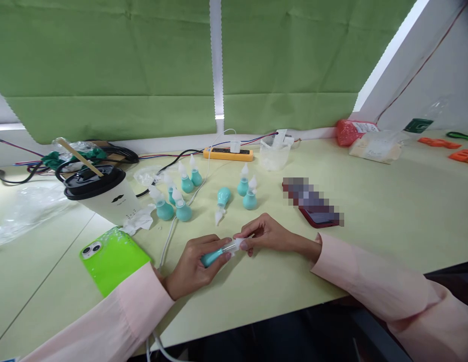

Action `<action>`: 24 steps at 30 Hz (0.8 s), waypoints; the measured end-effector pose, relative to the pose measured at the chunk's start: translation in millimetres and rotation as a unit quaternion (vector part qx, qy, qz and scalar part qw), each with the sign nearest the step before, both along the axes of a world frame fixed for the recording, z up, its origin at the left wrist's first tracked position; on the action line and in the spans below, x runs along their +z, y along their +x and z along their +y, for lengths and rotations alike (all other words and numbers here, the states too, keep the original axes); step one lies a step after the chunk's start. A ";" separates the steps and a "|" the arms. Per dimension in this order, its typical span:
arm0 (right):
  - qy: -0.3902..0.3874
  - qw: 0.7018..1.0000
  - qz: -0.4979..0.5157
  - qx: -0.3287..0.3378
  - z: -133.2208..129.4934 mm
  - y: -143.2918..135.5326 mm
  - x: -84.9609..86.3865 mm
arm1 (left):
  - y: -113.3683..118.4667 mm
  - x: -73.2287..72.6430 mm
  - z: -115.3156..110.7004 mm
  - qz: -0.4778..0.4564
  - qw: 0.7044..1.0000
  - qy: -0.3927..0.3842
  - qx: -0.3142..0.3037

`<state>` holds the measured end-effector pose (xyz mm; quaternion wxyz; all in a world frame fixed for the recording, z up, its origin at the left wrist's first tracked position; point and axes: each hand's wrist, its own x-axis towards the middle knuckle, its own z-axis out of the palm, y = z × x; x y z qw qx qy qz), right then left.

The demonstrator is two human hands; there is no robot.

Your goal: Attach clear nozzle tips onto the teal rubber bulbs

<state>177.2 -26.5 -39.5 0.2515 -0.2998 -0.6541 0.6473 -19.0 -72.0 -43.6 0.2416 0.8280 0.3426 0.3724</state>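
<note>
My left hand [198, 262] is closed around the teal bulb of a nasal aspirator [212, 257], held low above the table's front part. With fingertips pinched, my right hand [266, 234] grips the whitish tip at the aspirator's other end. A clear tube section shows between the two hands. Beyond them one teal aspirator [223, 196] lies on its side, its tip towards me. Two more, including a nearer aspirator [249, 201], stand upright to its right. Several others stand grouped on the left, among them a front aspirator [183, 211].
A lidded paper cup [105, 198] with a straw and a green phone [115, 259] are at left. A red-edged phone [313, 203] lies at right. Behind stand a yellow power strip [228, 154] and a translucent tub [274, 155]. A white cable [169, 234] crosses the table.
</note>
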 end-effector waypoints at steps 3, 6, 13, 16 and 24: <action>-0.013 1.000 0.022 -0.010 0.1 -1.6 -3.1 | -0.1 -0.2 -1.0 -0.001 1.000 0.005 0.002; -0.019 0.999 0.042 -0.016 -0.2 -3.8 -5.8 | 0.5 -0.7 -1.1 -0.006 1.000 0.006 0.005; -0.025 0.996 0.079 -0.039 -2.8 -8.9 -8.9 | 1.6 -1.1 -2.8 -0.028 0.999 0.026 0.026; -0.033 0.995 0.077 -0.052 -4.1 -10.0 -10.0 | 1.7 -0.9 -2.4 -0.029 0.998 0.053 0.035; -0.081 0.988 0.120 -0.045 -0.2 -8.5 -9.3 | 2.4 0.0 0.3 -0.002 0.986 0.141 0.086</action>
